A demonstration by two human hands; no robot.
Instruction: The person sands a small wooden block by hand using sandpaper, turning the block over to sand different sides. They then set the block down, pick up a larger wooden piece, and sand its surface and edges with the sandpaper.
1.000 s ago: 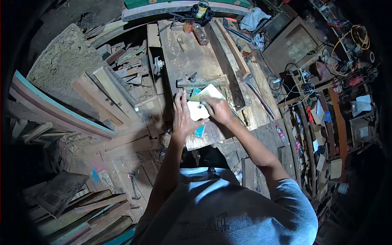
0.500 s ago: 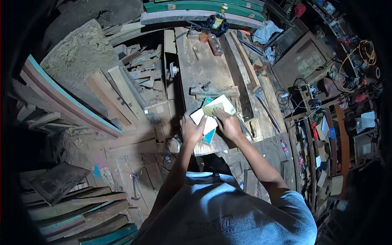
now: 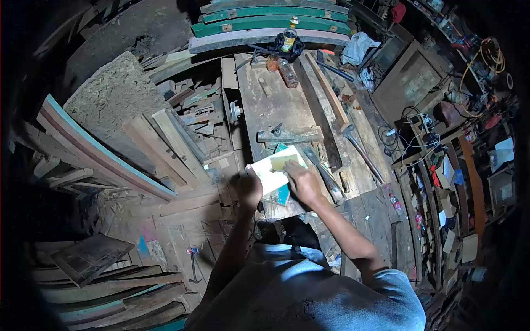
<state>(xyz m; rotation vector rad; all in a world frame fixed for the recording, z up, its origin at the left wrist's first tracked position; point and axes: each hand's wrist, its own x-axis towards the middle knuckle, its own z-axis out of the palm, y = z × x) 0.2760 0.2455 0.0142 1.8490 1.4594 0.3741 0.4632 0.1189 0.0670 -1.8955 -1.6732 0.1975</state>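
My left hand (image 3: 250, 190) is closed on the left edge of a pale, nearly white flat board (image 3: 268, 180), brightly lit. A yellowish-tan sheet (image 3: 283, 161), perhaps sandpaper, lies against the board's upper face, and my right hand (image 3: 303, 181) grips it with fingers bent over its lower right. Beneath the board, a teal-painted piece (image 3: 284, 195) pokes out on the bench. Just beyond is a short wooden block (image 3: 295, 135) with a small dark object (image 3: 277, 129) on it. The exact finger grip of my left hand is shadowed.
The wooden bench (image 3: 268, 105) carries a clear bottle (image 3: 288, 74) and an orange-brown jar (image 3: 273, 63). A long-handled hammer (image 3: 362, 151) lies right. Curved painted planks (image 3: 105, 149) lean left; another hammer (image 3: 193, 265) is on the floor. Cables (image 3: 419, 129) tangle at right.
The board has moved slightly toward my body and left, and my left hand has turned at its edge. The right hand still holds the yellowish sheet. The camera view has shifted.
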